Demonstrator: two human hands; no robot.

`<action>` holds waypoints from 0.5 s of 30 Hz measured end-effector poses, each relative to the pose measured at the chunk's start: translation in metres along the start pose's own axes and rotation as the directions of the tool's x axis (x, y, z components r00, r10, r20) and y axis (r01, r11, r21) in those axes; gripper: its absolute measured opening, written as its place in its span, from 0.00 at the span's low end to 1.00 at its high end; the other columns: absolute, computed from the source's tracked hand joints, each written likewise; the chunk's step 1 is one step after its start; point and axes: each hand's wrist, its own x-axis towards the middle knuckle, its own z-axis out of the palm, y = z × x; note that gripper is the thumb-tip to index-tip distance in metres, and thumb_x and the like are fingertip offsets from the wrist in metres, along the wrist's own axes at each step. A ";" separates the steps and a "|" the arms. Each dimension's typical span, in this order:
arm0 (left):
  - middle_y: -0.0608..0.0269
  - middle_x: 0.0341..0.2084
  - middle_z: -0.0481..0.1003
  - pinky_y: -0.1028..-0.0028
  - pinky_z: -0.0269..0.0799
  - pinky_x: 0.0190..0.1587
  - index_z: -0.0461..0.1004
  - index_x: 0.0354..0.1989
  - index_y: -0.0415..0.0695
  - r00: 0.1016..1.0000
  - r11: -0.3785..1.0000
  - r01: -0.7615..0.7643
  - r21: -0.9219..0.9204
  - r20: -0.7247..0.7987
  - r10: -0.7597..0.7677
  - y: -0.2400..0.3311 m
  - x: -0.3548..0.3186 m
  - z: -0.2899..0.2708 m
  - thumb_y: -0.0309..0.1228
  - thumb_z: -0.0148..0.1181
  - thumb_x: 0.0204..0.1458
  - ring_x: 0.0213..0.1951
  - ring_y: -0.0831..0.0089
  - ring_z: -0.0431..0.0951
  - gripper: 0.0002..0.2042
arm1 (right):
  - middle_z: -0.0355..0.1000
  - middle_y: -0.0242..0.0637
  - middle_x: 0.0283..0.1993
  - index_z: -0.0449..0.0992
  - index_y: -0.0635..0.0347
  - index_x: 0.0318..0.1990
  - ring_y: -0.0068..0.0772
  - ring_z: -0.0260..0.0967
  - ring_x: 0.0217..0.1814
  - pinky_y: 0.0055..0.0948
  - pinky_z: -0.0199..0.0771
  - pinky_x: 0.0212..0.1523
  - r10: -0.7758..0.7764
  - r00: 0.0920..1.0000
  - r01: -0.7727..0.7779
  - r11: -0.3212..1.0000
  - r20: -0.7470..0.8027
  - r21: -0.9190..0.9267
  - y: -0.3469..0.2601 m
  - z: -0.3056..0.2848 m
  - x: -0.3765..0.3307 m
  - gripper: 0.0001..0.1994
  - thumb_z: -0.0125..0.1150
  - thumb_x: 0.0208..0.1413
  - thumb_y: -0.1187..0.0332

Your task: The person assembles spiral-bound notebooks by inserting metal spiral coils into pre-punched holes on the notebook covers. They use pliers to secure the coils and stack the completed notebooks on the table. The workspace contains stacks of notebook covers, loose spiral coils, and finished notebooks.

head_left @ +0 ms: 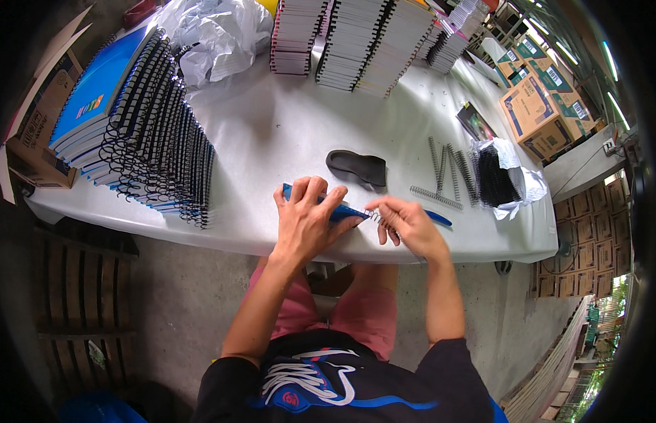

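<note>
1. Two hands are seen at the table edge, a left hand (308, 215) and a right hand (407, 224).
2. One blue notebook (342, 210) is counted beneath them.
3. One wire spiral (374, 216) is seen at that notebook's edge.
4. About five loose wire spirals (449, 173) are laid on the table (271, 134); an exact count cannot be made.
5. One clear bag of black spirals (498, 176) is seen.
6. One black curved piece (357, 167) is counted.
7. One leaning stack of bound blue notebooks (134, 120) is seen; its notebooks are too many to be counted.
8. About four stacks of unbound notebooks (356, 39) are seen at the far edge.
9. One crumpled white plastic bag (215, 35) is counted.
</note>
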 end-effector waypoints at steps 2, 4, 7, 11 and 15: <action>0.67 0.37 0.65 0.60 0.53 0.44 0.74 0.36 0.54 1.000 0.998 -0.006 -0.055 0.016 0.007 -0.001 0.003 -0.004 0.56 0.65 0.35 0.44 0.66 0.63 0.24 | 0.72 0.37 0.28 0.72 0.58 0.49 0.26 0.70 0.31 0.24 0.70 0.35 -0.167 0.986 0.167 0.984 0.001 -0.058 -0.002 -0.013 0.017 0.14 0.48 0.61 0.62; 0.66 0.39 0.64 0.61 0.53 0.44 0.73 0.33 0.52 1.000 0.998 -0.006 -0.068 0.001 0.006 -0.003 0.003 -0.004 0.56 0.66 0.34 0.45 0.65 0.62 0.24 | 0.73 0.39 0.34 0.72 0.56 0.49 0.33 0.71 0.35 0.28 0.71 0.38 -0.485 0.867 0.350 0.760 -0.118 -0.548 0.012 -0.024 0.051 0.15 0.52 0.57 0.62; 0.65 0.40 0.64 0.61 0.53 0.45 0.72 0.29 0.50 1.000 0.998 -0.016 -0.065 0.002 0.016 -0.001 0.006 -0.004 0.56 0.67 0.33 0.47 0.64 0.61 0.24 | 0.73 0.41 0.41 0.72 0.55 0.50 0.43 0.71 0.40 0.33 0.71 0.41 -0.608 0.782 0.201 0.452 -0.135 -0.869 0.037 -0.016 0.081 0.17 0.56 0.52 0.62; 0.64 0.40 0.63 0.60 0.53 0.47 0.70 0.26 0.47 1.000 0.996 -0.021 -0.083 0.012 0.022 0.000 0.004 -0.003 0.55 0.68 0.33 0.49 0.62 0.59 0.24 | 0.73 0.41 0.41 0.71 0.55 0.51 0.42 0.72 0.39 0.36 0.72 0.43 -0.523 0.820 0.241 0.684 -0.233 -0.688 0.038 -0.018 0.087 0.19 0.59 0.49 0.67; 0.62 0.42 0.63 0.56 0.53 0.51 0.69 0.25 0.45 1.000 0.985 -0.016 -0.170 0.019 0.019 -0.006 0.000 -0.004 0.53 0.67 0.33 0.50 0.60 0.59 0.23 | 0.70 0.39 0.37 0.71 0.67 0.44 0.44 0.72 0.48 0.37 0.76 0.44 -0.449 0.853 0.495 0.529 -0.268 0.689 0.026 -0.012 0.048 0.11 0.54 0.52 0.76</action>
